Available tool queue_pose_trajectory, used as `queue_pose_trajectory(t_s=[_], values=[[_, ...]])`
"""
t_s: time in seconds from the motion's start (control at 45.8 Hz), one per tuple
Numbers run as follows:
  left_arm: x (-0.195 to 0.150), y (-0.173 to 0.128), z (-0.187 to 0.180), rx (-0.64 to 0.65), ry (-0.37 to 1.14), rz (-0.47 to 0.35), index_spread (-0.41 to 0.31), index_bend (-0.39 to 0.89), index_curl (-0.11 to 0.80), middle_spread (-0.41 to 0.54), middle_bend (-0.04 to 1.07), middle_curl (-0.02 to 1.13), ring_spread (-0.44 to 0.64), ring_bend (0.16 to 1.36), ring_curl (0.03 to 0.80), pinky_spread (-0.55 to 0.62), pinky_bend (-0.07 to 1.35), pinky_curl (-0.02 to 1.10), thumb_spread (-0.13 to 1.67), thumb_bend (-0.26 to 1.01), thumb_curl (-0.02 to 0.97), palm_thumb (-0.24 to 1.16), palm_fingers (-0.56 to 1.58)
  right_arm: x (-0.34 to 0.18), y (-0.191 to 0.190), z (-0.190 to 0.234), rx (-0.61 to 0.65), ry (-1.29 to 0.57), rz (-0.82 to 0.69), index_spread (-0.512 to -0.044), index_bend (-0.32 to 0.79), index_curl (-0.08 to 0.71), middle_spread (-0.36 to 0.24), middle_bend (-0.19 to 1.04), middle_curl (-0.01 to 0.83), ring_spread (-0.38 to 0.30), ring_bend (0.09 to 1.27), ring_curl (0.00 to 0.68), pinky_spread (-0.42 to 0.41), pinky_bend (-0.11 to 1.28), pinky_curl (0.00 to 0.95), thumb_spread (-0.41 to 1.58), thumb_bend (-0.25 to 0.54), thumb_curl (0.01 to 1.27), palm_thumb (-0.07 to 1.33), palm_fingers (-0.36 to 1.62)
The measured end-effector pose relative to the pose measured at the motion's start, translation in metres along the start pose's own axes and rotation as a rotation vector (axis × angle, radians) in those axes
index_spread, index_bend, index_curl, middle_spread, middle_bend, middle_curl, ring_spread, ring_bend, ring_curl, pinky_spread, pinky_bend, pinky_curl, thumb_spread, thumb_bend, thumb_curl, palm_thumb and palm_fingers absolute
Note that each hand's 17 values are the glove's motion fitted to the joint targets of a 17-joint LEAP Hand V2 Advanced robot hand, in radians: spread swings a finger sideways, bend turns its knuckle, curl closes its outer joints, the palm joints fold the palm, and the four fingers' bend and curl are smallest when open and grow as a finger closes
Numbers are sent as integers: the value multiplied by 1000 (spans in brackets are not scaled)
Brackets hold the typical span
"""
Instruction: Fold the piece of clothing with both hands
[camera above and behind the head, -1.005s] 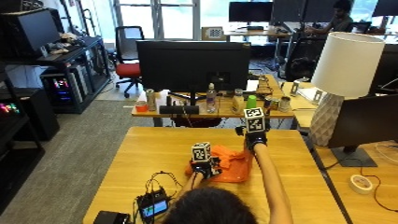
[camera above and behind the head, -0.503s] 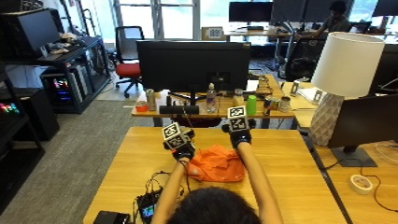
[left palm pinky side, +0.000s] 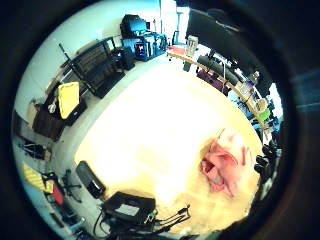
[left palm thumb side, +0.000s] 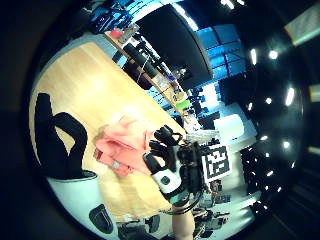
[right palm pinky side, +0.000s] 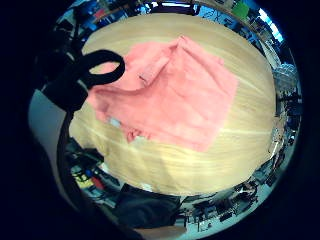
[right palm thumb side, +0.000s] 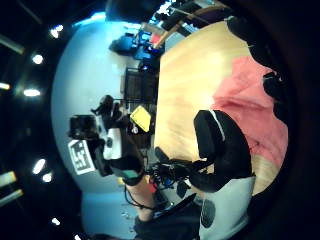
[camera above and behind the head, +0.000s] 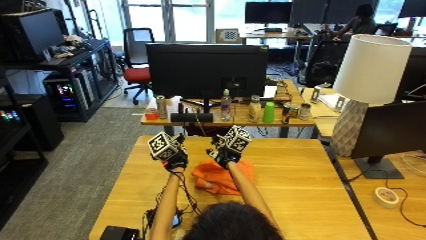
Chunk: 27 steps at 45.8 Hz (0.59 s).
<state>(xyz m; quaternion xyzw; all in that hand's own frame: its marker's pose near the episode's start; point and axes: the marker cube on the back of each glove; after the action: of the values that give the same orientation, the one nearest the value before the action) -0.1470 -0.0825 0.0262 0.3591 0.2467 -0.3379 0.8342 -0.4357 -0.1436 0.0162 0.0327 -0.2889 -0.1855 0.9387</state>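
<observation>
On the desk (camera above and behind the head: 299, 165), just in front of the person, lay the orange garment (camera above and behind the head: 219, 178), bunched and partly folded. Half a second before, both hands were low at the cloth; now left hand (camera above and behind the head: 174, 159) and right hand (camera above and behind the head: 224, 154) were lifted past its far edge, neither holding it, fingers apparently loosely curled on nothing. Cloth released — likely one fold set down, next grasp still to come

We see a wooden bench (camera above and behind the head: 313, 170), a black monitor (camera above and behind the head: 206, 62) behind it, a white lamp (camera above and behind the head: 369, 65), and bright windows (camera above and behind the head: 193, 20).
</observation>
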Motion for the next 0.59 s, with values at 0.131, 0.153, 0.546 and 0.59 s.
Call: queue_pose_trajectory(t_s=[0.131,0.153,0.546,0.59], values=[[4,9,10,-89,15,15,-44,234,400,117,149,283,184,552,280,327,212,316,1583,409,493,642,317,4,2,-31,34,0,-54,-308,27,155,-74,197,444,-129,695,416,-129,815,423,1086,-34,335,855,694],[5,11,9,-93,11,15,-44,225,399,120,151,283,185,553,280,330,212,317,1581,408,496,638,316,6,1,-37,60,18,-58,-310,39,155,-72,202,444,-123,684,412,-112,805,419,1099,-30,333,849,681],[44,27,16,-198,-110,134,-29,171,407,141,148,266,222,553,293,354,230,335,1562,331,481,469,256,48,28,-109,122,141,98,-324,83,144,-60,220,437,-63,604,382,42,707,366,1233,-13,307,802,627],[51,28,16,-205,-106,144,-27,170,405,144,152,266,225,553,292,356,233,337,1557,321,476,453,252,52,32,-113,131,139,102,-325,82,144,-60,214,433,-60,602,382,53,704,365,1238,-13,306,801,628]])
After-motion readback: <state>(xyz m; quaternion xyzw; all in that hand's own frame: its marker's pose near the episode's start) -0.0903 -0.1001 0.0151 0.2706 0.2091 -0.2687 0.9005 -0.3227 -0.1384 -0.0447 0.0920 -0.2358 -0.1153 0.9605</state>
